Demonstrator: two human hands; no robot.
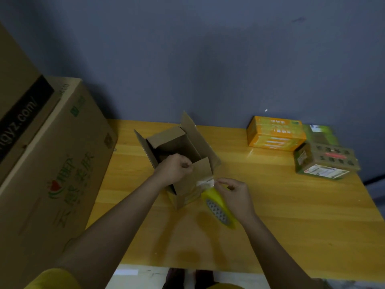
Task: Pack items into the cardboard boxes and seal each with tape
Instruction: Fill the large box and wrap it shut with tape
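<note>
Cardboard fills the space under my left hand (174, 168): the small open box (177, 157) stands on the wooden counter (291, 215), flaps up, and my left fingers are curled, pinching the top edge of the near flap. What lies inside the box is too dark to tell.

My right hand (233, 193) is just right of that flap, thumb and fingers pinching a clear strip of tape (205, 182) whose other end lies against the box's near corner. Below this hand, touching its palm side, sits the yellow tape dispenser (217, 205) with its grey patterned grip, slanting toward me.

Far off to the right of my right hand, near the wall, lies an orange packet box (275, 132), and just beyond it a green packet box (326, 161) close to the counter's right edge, with a flat green pack (320, 132) behind. Well to the left of my left hand, a big printed carton (54, 163) walls off that whole side, with another carton (14, 84) leaning above it.

Between my right hand and the packets the counter top is bare wood, and likewise toward me, down to the near edge. The blue-grey wall (208, 59) closes the far side just behind the box.
</note>
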